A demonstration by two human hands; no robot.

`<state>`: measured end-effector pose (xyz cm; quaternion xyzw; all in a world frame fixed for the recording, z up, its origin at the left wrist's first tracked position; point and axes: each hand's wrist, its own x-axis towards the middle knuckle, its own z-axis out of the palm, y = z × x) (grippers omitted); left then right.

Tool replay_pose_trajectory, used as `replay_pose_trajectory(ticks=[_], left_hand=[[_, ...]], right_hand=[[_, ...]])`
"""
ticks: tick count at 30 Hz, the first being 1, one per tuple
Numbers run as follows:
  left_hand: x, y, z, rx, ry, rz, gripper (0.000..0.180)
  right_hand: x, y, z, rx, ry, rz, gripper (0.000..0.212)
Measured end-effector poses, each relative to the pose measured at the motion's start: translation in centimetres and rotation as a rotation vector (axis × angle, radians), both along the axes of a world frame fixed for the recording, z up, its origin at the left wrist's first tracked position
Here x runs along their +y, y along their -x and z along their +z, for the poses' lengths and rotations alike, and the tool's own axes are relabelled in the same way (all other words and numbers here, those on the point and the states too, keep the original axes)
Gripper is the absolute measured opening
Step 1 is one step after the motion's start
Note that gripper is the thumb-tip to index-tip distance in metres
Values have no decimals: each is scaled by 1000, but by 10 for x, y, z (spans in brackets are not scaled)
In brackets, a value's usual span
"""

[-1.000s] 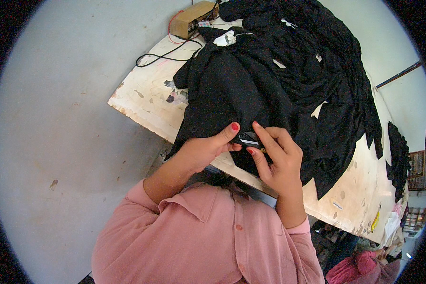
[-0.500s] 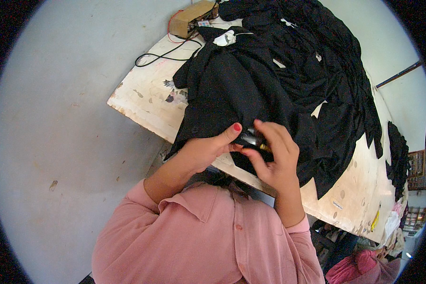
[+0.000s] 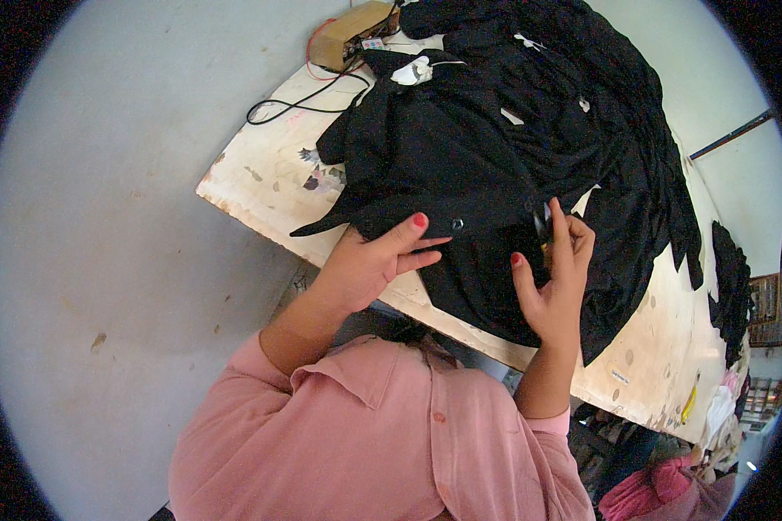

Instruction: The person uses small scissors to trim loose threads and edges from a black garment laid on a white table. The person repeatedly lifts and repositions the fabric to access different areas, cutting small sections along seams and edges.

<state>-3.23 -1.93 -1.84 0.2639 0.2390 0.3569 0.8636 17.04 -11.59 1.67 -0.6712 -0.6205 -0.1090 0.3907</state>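
Note:
A black cloth garment (image 3: 478,182) lies in loose folds across the table in front of me. My left hand (image 3: 361,260) rests at its near left edge, thumb apart from the straight fingers and nothing visible between them. Just beyond those fingertips, a small round shiny ring-like piece (image 3: 458,224) sits on the cloth. To the right, my right hand (image 3: 558,282) curls around a small dark shiny tool with a bit of yellow (image 3: 543,224). Fingers cover most of that tool, so its kind is unclear. The two hands are apart.
More black garments (image 3: 565,61) pile toward the back, with white scraps among them. A brown box (image 3: 352,36) with black and red wires stands at the far left of the pale table (image 3: 261,187). Pink cloth (image 3: 647,493) hangs low at right, and a wall (image 3: 113,217) rises at left.
My hands were together around the shiny tool and have separated. The right hand moved right with the tool, the left slightly left, uncovering the small ring-like piece on the cloth.

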Motion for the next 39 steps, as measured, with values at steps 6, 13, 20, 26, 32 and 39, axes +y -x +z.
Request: replay_pose_trajectory(ticks=[6, 13, 20, 26, 32, 39], left_hand=[[-4, -1, 7, 86, -102, 54, 47], [-8, 0, 8, 95, -135, 27, 38], [-9, 1, 9, 87, -143, -4, 36], [-8, 2, 5, 33, -93, -69, 37], [4, 13, -8, -350, 234, -142, 26], [1, 14, -28, -171, 54, -73, 25]], right_hand=[[-6, 21, -5, -92, -36, 196, 47], [-1, 35, 1, -134, -41, 235, 37], [5, 33, -3, -181, -80, 267, 35], [11, 34, 0, 43, -113, 208, 40], [9, 8, -9, -120, -227, 135, 36], [7, -2, -11, -103, 121, -75, 52]])
